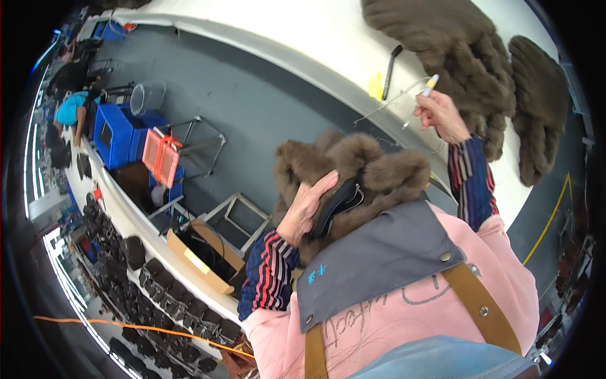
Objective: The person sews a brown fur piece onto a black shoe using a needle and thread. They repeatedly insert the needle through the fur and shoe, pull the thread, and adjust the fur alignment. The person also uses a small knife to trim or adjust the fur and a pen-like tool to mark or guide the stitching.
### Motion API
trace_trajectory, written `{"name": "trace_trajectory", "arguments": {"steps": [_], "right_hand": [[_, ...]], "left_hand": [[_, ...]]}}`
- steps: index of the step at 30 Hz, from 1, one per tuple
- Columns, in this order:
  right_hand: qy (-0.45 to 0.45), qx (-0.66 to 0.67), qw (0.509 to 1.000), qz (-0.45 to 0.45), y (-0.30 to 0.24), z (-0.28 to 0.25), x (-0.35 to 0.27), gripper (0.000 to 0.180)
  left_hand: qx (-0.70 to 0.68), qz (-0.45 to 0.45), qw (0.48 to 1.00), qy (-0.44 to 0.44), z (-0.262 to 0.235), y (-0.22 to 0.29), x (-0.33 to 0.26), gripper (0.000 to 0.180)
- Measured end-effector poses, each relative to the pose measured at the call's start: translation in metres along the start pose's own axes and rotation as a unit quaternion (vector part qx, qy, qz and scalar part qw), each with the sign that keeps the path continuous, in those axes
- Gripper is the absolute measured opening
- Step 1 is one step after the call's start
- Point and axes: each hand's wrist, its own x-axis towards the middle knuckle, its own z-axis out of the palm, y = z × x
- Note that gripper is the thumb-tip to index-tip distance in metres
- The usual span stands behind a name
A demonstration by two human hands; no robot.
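Note:
A bunched brown fur piece [385, 174] lies against my front, a dark strip [341, 202] with a pale thread or cord showing along its opening. My left hand [306, 211] grips this fur at its left side; some of the fingers are hidden in the pile. Over the white table, my right hand [442, 115] is closed around a slim white tool [431, 85] with a yellowish part at its upper end. A thin tip shows below the fingers; its exact kind is unclear. Loose pale threads [394, 101] trail near this hand.
On the white table [315, 38] lie a black marker-like pen [392, 69], a yellow slip [377, 85] and brown fur pieces [454, 44]. To the left stand metal frames [237, 211], blue crates [117, 136] and a clear bin [148, 99]. A person in blue [72, 108] bends farther off.

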Motion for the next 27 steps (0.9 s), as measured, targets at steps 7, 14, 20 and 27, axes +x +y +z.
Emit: {"name": "trace_trajectory", "arguments": {"steps": [7, 14, 20, 27], "right_hand": [[-0.112, 0.103, 0.983, -0.100, -0.058, 0.072, -0.048, 0.020], [-0.292, 0.037, 0.956, 0.012, -0.041, 0.121, -0.048, 0.013], [-0.412, 0.025, 0.910, -0.031, -0.037, 0.139, -0.038, 0.015], [-0.447, -0.001, 0.894, -0.017, -0.026, 0.143, -0.033, 0.016]], "left_hand": [[0.030, -0.034, 0.993, -0.109, -0.027, -0.023, 0.032, 0.036], [0.073, -0.102, 0.990, -0.057, -0.022, -0.020, 0.026, 0.046], [0.096, -0.103, 0.982, -0.127, -0.026, -0.014, 0.013, 0.054], [0.076, -0.113, 0.987, -0.090, -0.022, -0.014, 0.000, 0.050]]}}
